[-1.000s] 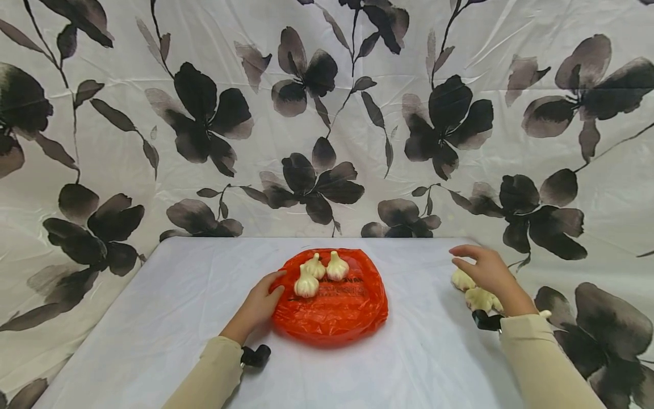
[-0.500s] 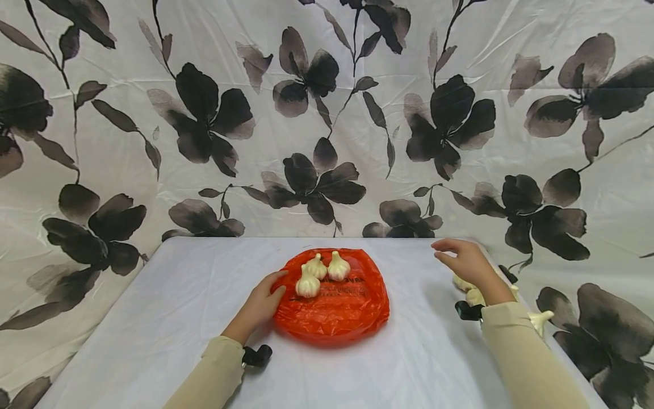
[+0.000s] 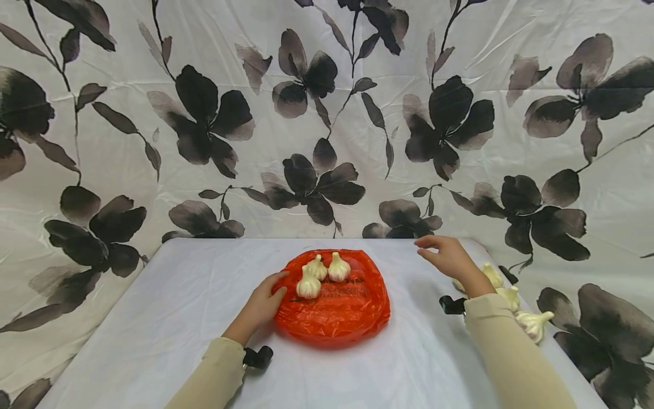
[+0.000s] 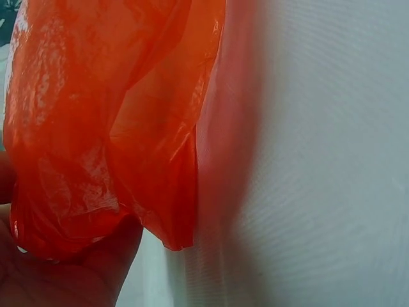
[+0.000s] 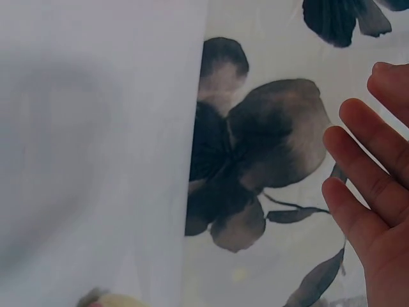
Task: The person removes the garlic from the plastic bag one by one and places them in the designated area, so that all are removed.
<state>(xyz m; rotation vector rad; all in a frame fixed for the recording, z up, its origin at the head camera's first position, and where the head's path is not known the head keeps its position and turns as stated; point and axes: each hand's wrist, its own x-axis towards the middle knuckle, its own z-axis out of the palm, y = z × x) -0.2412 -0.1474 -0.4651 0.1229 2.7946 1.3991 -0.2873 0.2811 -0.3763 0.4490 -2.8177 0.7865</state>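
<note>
A rounded red plastic bag [image 3: 334, 321] with dark printing lies on the white table in the head view. On its top sit three garlic bulbs [image 3: 308, 284], bunched toward the back left. My left hand [image 3: 263, 304] grips the bag's left edge; in the left wrist view the crinkled film [image 4: 70, 160] comes between fingers and thumb. To the right of the bag, my right hand [image 3: 447, 261] is raised over the table with nothing in it. Its fingers [image 5: 364, 166] are spread and relaxed in the right wrist view.
Several more garlic bulbs [image 3: 533, 325] lie along the table's right edge, partly hidden behind the right forearm. A white cloth covers the table [image 3: 168, 318]. Behind it hangs a white curtain [image 3: 378, 187] with dark flowers. Each wrist carries a small black camera [image 3: 452, 305].
My right hand has moved left, away from the bulbs at the table's right edge, uncovering more of them. The left hand, the bag and the three bulbs on it have stayed put.
</note>
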